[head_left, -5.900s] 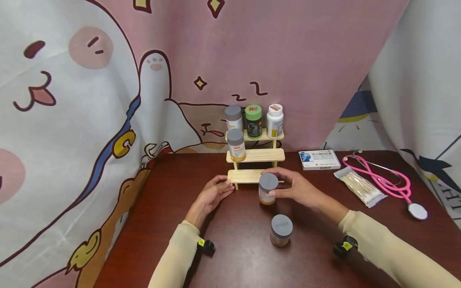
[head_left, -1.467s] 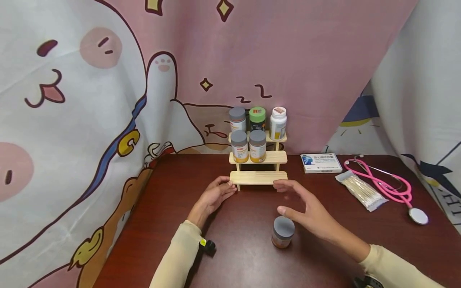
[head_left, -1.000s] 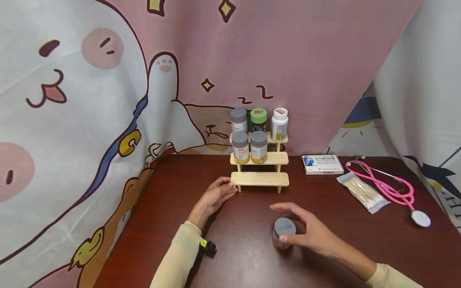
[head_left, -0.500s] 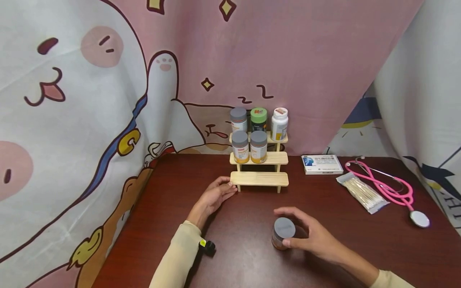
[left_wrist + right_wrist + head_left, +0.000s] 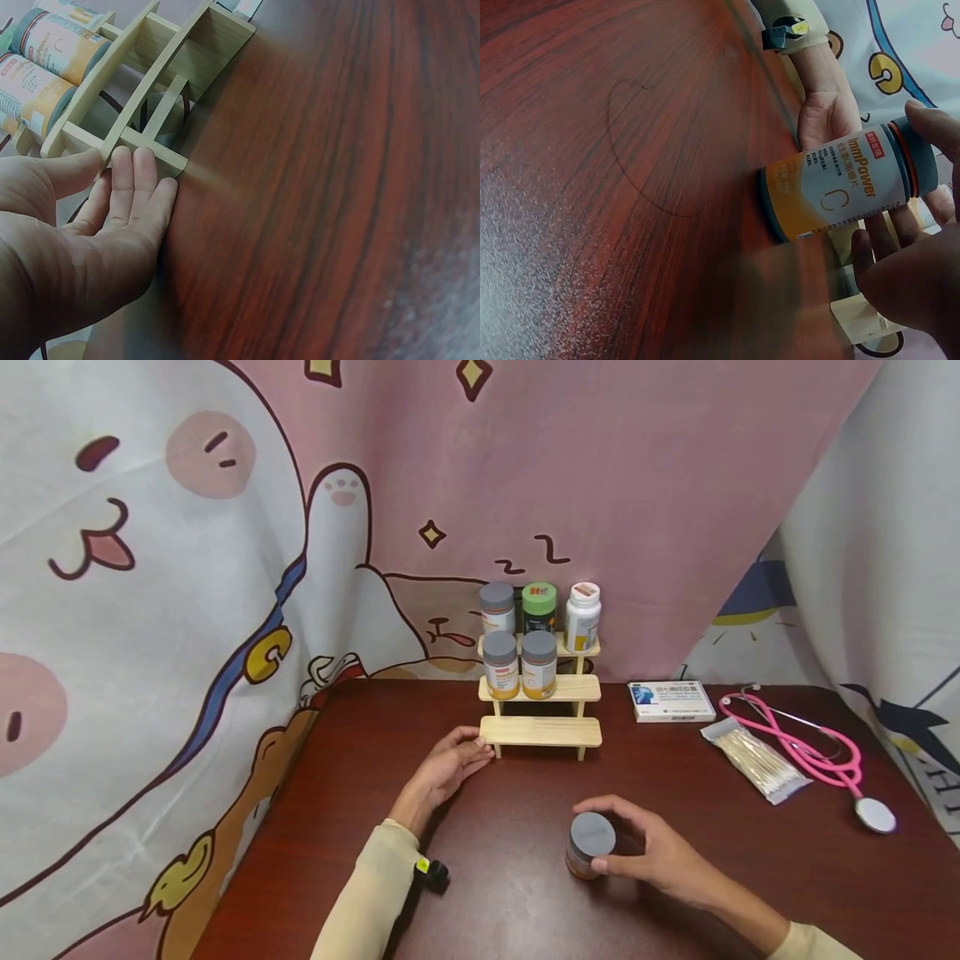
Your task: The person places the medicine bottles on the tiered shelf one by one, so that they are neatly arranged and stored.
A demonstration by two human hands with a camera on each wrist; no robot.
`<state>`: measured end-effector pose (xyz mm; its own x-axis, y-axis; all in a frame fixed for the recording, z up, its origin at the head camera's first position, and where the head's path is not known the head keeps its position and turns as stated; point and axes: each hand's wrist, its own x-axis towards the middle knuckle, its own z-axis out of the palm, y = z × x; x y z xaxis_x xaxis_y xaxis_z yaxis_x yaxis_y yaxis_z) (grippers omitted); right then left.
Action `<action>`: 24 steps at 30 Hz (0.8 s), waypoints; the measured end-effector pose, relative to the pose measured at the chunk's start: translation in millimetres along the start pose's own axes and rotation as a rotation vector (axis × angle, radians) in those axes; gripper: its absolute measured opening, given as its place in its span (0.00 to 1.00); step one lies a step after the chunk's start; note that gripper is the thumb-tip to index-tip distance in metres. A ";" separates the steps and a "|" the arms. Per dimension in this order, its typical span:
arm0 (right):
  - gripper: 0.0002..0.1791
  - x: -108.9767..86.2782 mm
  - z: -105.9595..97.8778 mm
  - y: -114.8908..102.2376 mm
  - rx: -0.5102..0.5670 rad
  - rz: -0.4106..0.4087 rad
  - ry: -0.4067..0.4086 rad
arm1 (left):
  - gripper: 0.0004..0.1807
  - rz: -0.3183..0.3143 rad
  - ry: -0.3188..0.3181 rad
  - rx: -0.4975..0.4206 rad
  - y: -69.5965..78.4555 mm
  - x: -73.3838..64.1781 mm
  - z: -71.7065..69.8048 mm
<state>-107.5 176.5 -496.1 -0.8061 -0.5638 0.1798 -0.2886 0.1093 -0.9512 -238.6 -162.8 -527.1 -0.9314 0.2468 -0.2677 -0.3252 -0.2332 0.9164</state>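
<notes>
My right hand [image 5: 660, 852] has its thumb and fingers around the grey lid of a pill bottle [image 5: 588, 843], which stands upright on the table. In the right wrist view, the thumb lies on the lid of this white-and-orange bottle [image 5: 832, 180], with the other fingers across from it. My left hand [image 5: 446, 768] touches the left end of the three-tier wooden rack [image 5: 540, 731] with fairly straight fingers; the left wrist view puts the fingertips at the rack's leg and the thumb at a board edge. Two grey-lidded bottles [image 5: 539, 668] stand side by side on the middle tier.
On the top tier stand a grey-lidded bottle [image 5: 497, 608], a green-lidded bottle [image 5: 539, 603] and a white bottle [image 5: 582, 617]. To the right lie a medicine box [image 5: 671, 702], a pack of cotton swabs [image 5: 753, 758] and a pink stethoscope [image 5: 806, 743]. Printed cloth [image 5: 637, 485] hangs behind.
The bottle my right hand held before the rack now stands on the middle tier. That hand has come back toward me and closed around the last table bottle. My left hand stays put.
</notes>
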 end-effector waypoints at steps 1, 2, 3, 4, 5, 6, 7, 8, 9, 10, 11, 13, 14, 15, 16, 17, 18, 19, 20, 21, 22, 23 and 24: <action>0.32 0.0 0.1 0.5 0.002 -0.002 -0.007 | 0.15 0.000 -0.001 0.002 0.0 -0.1 0.1; 0.32 -0.1 0.3 0.7 0.012 0.005 -0.011 | 0.15 -0.001 -0.001 0.002 -0.1 -0.1 0.3; 0.32 -0.2 0.4 1.1 0.019 0.007 -0.017 | 0.15 -0.003 0.001 0.001 0.0 0.0 0.6; 0.32 -0.5 0.6 1.4 0.026 0.014 -0.020 | 0.15 -0.004 0.003 0.004 -0.1 0.1 0.7; 0.32 -0.6 0.6 1.8 0.032 0.019 -0.023 | 0.15 -0.005 0.005 0.004 -0.1 0.4 0.8; 0.32 -0.8 0.7 2.3 0.041 0.026 -0.025 | 0.15 -0.006 0.007 0.005 -0.1 0.6 0.9; 0.32 -0.8 0.9 3.0 0.051 0.033 -0.028 | 0.15 -0.007 0.010 0.004 -0.2 0.9 1.0; 0.32 -0.8 1.2 3.6 0.059 0.038 -0.030 | 0.14 -0.009 0.013 0.002 -0.3 1.0 1.0; 0.32 -0.8 1.4 4.4 0.066 0.041 -0.033 | 0.14 -0.010 0.014 0.001 -0.3 1.1 1.0; 0.32 -0.6 1.5 5.1 0.070 0.042 -0.036 | 0.14 -0.010 0.015 0.002 -0.3 1.2 1.0; 0.32 -0.5 1.8 5.6 0.077 0.047 -0.037 | 0.14 -0.008 0.013 0.001 -0.6 1.4 0.6; 0.32 -0.1 2.3 6.6 0.090 0.042 -0.045 | 0.14 -0.009 0.014 -0.002 -0.5 1.6 0.8; 0.32 0.1 2.3 6.5 0.097 0.037 -0.052 | 0.14 -0.009 0.014 -0.001 -0.4 1.6 0.9; 0.32 0.3 2.3 6.4 0.106 0.033 -0.059 | 0.14 -0.009 0.014 -0.002 -0.3 1.6 1.0; 0.32 0.4 2.3 6.1 0.113 0.032 -0.066 | 0.14 -0.008 0.012 0.000 -0.4 1.7 1.0; 0.32 0.5 2.3 6.0 0.123 0.033 -0.075 | 0.14 -0.008 0.011 -0.001 -0.6 2.2 0.9; 0.32 0.7 2.2 5.8 0.126 0.030 -0.083 | 0.14 -0.011 0.012 -0.003 -0.3 2.2 1.4; 0.32 0.7 2.1 5.2 0.130 0.029 -0.090 | 0.14 -0.009 0.011 -0.001 -0.4 2.1 1.3; 0.32 0.8 2.1 4.8 0.134 0.031 -0.094 | 0.14 -0.006 0.008 0.003 -0.4 1.9 1.2; 0.32 0.9 2.0 4.8 0.130 0.027 -0.095 | 0.15 -0.005 0.008 0.002 -0.6 2.0 1.2; 0.32 1.1 1.8 4.7 0.126 0.028 -0.094 | 0.15 -0.005 0.007 0.004 -0.8 1.9 1.1; 0.32 1.5 1.4 4.5 0.119 0.025 -0.093 | 0.14 -0.005 0.009 0.002 -0.9 1.8 1.0; 0.32 1.9 0.9 4.0 0.112 0.021 -0.092 | 0.14 -0.005 0.010 0.002 -0.9 1.3 0.9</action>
<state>-109.8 175.1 -499.8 -0.7591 -0.6355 0.1409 -0.2089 0.0328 -0.9774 -239.3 -161.4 -528.0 -0.9314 0.2383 -0.2752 -0.3294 -0.2301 0.9157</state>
